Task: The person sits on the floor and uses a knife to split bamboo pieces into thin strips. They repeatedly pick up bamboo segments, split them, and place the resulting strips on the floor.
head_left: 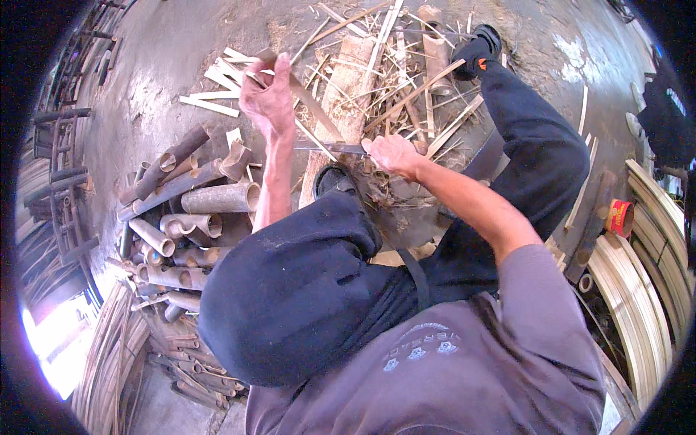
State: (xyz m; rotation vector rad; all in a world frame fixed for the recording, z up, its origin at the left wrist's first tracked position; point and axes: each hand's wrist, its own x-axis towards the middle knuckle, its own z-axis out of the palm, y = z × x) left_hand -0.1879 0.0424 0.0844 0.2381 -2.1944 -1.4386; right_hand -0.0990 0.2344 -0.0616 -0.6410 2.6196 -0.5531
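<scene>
My left hand [268, 98] is raised in front of me, its fingers closed around the upper part of a flat bamboo strip [313, 103]. That strip slants down to the right, and its lower end comes close to a knife blade [330, 147]; I cannot tell whether the two touch. The knife's handle is wrapped in my right hand [394, 156], with the thin blade pointing left. Under and beyond the blade lies a long pale wooden board [349, 87] on the ground. My left shoe [335, 179] is beside the board's near part.
Pale split strips [210, 109] and shavings [402, 101] litter the floor around the board. A pile of cut bamboo tubes [221, 198] is at my left. Another tube [436, 54] lies near my right shoe [484, 45]. Bundled long strips [627, 304] curve along the right side.
</scene>
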